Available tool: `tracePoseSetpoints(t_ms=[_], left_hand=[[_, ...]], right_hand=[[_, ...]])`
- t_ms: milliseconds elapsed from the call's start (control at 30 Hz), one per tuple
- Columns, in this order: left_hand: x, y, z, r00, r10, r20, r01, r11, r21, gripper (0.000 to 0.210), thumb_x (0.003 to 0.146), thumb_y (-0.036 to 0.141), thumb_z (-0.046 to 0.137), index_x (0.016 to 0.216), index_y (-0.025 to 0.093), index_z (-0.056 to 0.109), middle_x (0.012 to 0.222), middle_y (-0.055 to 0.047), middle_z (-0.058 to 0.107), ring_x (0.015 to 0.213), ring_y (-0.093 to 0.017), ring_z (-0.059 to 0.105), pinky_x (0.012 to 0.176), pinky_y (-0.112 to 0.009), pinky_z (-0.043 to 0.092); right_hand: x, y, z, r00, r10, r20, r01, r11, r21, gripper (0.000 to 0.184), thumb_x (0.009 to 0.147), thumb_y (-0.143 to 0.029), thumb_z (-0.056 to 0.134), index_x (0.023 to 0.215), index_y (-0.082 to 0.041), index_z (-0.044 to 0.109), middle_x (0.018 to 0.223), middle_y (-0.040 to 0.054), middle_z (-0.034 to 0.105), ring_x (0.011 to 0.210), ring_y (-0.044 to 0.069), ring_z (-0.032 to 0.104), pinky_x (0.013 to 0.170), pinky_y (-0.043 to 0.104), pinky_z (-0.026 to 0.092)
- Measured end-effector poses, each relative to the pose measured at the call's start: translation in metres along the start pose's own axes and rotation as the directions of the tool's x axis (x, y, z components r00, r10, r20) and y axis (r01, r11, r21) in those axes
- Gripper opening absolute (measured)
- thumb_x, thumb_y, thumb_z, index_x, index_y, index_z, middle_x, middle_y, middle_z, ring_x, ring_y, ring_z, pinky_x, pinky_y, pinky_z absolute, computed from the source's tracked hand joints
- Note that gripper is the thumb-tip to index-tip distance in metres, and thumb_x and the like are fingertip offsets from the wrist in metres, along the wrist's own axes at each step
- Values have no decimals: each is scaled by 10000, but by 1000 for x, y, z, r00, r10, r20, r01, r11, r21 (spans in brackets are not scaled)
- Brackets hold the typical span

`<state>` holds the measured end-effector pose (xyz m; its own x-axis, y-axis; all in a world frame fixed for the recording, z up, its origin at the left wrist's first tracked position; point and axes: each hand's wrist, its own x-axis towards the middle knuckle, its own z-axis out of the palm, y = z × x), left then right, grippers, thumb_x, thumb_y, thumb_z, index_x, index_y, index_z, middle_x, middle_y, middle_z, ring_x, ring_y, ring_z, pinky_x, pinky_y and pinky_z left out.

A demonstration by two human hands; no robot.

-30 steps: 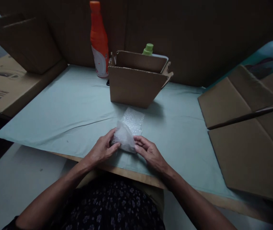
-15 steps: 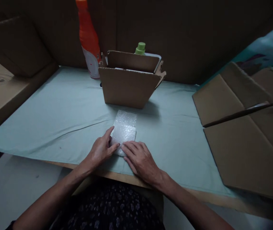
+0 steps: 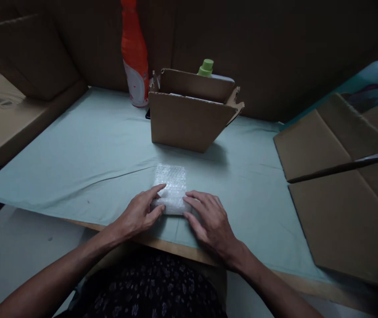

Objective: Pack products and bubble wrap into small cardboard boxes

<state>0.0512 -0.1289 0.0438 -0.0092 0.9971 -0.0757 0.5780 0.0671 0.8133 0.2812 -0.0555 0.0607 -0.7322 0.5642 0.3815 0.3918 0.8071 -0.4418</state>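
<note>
A small piece of clear bubble wrap (image 3: 172, 176) lies on the pale green cloth close to the table's front edge. Its near end is folded or rolled into a thicker band, and whether anything is inside I cannot tell. My left hand (image 3: 141, 210) grips the left end of that band between thumb and fingers. At the right end, my right hand (image 3: 210, 218) holds it the same way, thumb at the near side and fingertips on top.
Behind the wrap stands an open cardboard box (image 3: 189, 121). An orange bottle (image 3: 135, 57) and a green-capped container (image 3: 206, 67) are at the back. Cardboard boxes flank the cloth (image 3: 86, 145) on the left (image 3: 20, 119) and right (image 3: 341, 216).
The wrap's near part is now folded into a band, and its far end sits nearer to me. My right hand has moved right to the band's end. The view has shifted slightly.
</note>
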Motion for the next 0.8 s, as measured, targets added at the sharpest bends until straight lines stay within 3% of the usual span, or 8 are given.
tracePoseSetpoints(t_ms=[100, 167, 267, 367, 467, 600, 700, 800], left_hand=[[11, -2, 4, 999, 21, -28, -19, 997, 73, 545, 911, 290, 558, 1440, 162, 518, 994, -92, 710, 855, -220, 641, 834, -397, 534], [13, -3, 7, 989, 93, -118, -71, 982, 174, 500, 921, 289, 561, 1410, 186, 540, 1046, -102, 696, 956, -246, 634, 886, -427, 525], [5, -3, 8, 930, 300, -212, -226, 923, 313, 487, 924, 316, 611, 1392, 202, 540, 1257, -141, 633, 1159, -291, 575, 993, -485, 486], [-5, -4, 5, 889, 433, -149, -364, 865, 345, 462, 946, 267, 595, 1399, 211, 524, 1269, -132, 639, 1180, -284, 568, 1016, -486, 469], [-2, -9, -2, 918, 377, -122, -337, 905, 258, 429, 970, 238, 541, 1398, 208, 520, 1165, -106, 684, 1059, -250, 612, 949, -446, 498], [27, -15, -8, 966, 217, -138, -180, 954, 238, 380, 963, 292, 557, 1325, 180, 582, 1113, -110, 695, 1010, -257, 613, 931, -463, 507], [41, -14, -10, 956, 167, -241, -109, 966, 236, 381, 946, 319, 582, 1300, 179, 596, 1151, -115, 671, 1059, -266, 602, 973, -486, 492], [34, -8, -8, 920, 57, -387, -53, 998, 20, 492, 944, 370, 585, 1393, 178, 522, 1216, -125, 635, 1103, -249, 602, 970, -448, 508]], right_hand=[[1, -1, 7, 987, -130, 95, 145, 974, -175, 273, 975, -241, 580, 1237, -208, 647, 1258, 142, 706, 1145, 306, 632, 931, 496, 498], [6, 0, 13, 976, -144, 166, 177, 963, -205, 279, 980, -208, 552, 1242, -188, 646, 1253, 150, 707, 1130, 302, 630, 927, 490, 493], [16, 6, 17, 982, -111, 150, 133, 981, -143, 262, 998, -180, 502, 1207, -182, 659, 1179, 136, 733, 1053, 276, 650, 896, 463, 498], [22, 13, 14, 986, -43, 163, 37, 999, 39, 259, 1012, -215, 509, 1229, -212, 650, 1136, 88, 752, 1020, 242, 672, 890, 428, 511], [24, 15, 9, 983, 8, 185, -28, 994, 107, 278, 1024, -237, 501, 1269, -226, 632, 1147, 72, 755, 1027, 227, 681, 889, 410, 523], [29, 10, 12, 995, -67, 80, 81, 980, -182, 335, 979, -295, 580, 1298, -200, 619, 1333, 158, 666, 1192, 323, 604, 966, 507, 476], [39, 10, 19, 978, -96, 188, 150, 942, -299, 364, 931, -271, 643, 1283, -178, 623, 1317, 179, 669, 1153, 348, 611, 933, 521, 476], [52, 20, 26, 981, -26, 190, 71, 969, -238, 269, 942, -198, 590, 1201, -160, 656, 1180, 158, 732, 1032, 317, 657, 876, 475, 499]])
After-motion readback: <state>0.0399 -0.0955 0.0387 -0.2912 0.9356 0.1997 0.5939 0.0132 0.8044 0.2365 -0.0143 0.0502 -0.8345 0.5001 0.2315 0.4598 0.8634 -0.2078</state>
